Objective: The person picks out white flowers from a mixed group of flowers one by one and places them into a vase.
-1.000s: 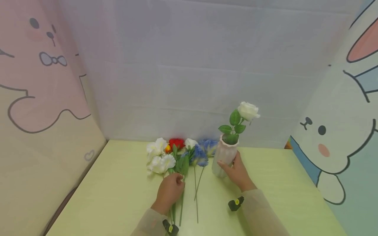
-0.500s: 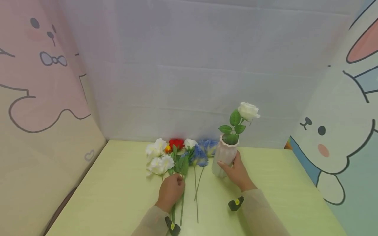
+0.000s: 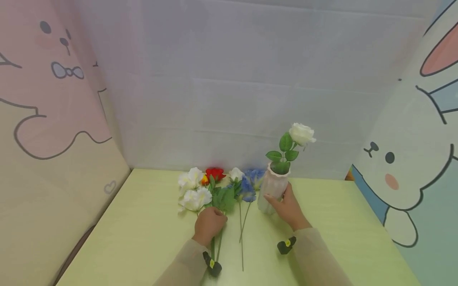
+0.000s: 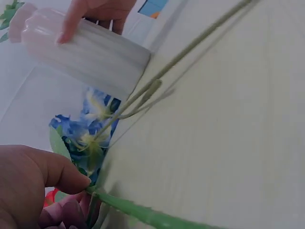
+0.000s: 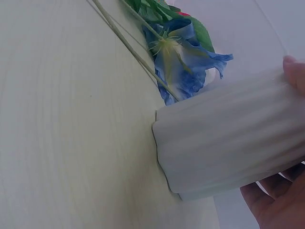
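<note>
My left hand [image 3: 210,225] pinches a thick green flower stem [image 4: 147,214] between thumb and fingers, low over the table. Green leaves [image 3: 225,198] spread just beyond that hand, and which bloom the stem carries is partly hidden. A white bloom [image 3: 236,174] lies behind the leaves. My right hand [image 3: 290,208] grips the ribbed pale pink vase [image 3: 266,194] from its right side, thumb across the front. The vase stands upright on the table, with one white rose [image 3: 301,134] rising from its mouth and leaning right.
White ruffled flowers [image 3: 195,198] lie left of the hand, with a red flower [image 3: 215,173] behind them. Blue flowers [image 3: 247,188] lie beside the vase, their thin stems [image 3: 241,238] pointing toward me. A pale curtain [image 3: 229,99] closes off the table's back.
My left hand has shifted slightly right and away from me. The leaves and the white bloom beside the blue flowers have moved right too. My right hand still grips the vase.
</note>
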A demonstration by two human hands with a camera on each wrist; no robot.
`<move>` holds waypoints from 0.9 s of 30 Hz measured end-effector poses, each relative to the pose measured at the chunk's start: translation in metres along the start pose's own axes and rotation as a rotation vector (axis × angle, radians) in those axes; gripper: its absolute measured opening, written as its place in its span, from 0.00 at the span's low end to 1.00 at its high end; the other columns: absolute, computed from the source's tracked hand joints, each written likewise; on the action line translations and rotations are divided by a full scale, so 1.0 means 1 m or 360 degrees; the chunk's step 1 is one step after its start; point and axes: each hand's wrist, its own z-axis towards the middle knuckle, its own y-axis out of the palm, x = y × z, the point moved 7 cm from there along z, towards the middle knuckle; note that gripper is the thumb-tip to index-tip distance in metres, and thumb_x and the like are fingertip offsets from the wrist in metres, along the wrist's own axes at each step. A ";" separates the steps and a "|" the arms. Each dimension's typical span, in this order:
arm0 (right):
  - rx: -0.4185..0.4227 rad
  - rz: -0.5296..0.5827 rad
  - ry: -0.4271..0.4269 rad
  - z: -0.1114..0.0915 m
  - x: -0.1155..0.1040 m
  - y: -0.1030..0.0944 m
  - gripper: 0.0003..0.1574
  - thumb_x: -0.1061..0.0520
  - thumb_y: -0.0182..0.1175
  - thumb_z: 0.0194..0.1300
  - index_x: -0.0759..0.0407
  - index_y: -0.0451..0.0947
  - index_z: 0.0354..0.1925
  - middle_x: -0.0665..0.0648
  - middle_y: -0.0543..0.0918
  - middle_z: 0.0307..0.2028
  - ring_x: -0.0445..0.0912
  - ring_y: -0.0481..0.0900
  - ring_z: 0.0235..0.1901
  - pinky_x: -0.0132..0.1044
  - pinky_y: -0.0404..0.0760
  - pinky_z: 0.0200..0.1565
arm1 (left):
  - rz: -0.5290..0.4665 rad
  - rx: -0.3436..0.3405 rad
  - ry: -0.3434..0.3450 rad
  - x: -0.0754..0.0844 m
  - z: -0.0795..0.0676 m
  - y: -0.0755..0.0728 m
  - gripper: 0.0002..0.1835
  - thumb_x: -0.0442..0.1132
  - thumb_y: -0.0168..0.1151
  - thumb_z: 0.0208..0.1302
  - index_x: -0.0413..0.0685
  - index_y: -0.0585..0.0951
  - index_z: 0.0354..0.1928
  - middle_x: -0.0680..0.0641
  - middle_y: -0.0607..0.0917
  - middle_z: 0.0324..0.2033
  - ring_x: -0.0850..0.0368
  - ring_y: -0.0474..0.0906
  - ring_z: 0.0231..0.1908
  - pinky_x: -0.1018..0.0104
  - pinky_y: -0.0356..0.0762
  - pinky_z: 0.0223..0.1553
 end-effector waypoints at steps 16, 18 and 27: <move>-0.0011 0.0030 -0.0014 -0.001 -0.002 0.000 0.57 0.36 0.65 0.70 0.56 0.45 0.78 0.65 0.66 0.70 0.63 0.64 0.71 0.64 0.65 0.68 | -0.0665 -0.0370 -0.0086 -0.012 0.010 -0.001 0.05 0.32 0.61 0.62 0.41 0.81 0.28 0.49 0.78 0.19 0.57 0.72 0.21 0.65 0.72 0.25; -0.0016 0.0028 -0.0023 -0.001 -0.003 0.000 0.56 0.36 0.65 0.70 0.56 0.44 0.78 0.65 0.66 0.70 0.63 0.64 0.71 0.64 0.66 0.68 | -0.0569 -0.0365 -0.0040 -0.011 0.009 -0.003 0.08 0.33 0.60 0.63 0.43 0.80 0.26 0.50 0.77 0.17 0.56 0.71 0.20 0.64 0.70 0.25; -0.0051 0.0039 0.0038 -0.006 -0.012 -0.001 0.57 0.40 0.65 0.72 0.57 0.42 0.79 0.67 0.64 0.71 0.63 0.63 0.72 0.64 0.64 0.68 | -0.0506 -0.0440 0.0026 -0.007 0.002 -0.002 0.10 0.36 0.59 0.71 0.41 0.82 0.30 0.48 0.82 0.22 0.54 0.75 0.25 0.62 0.72 0.30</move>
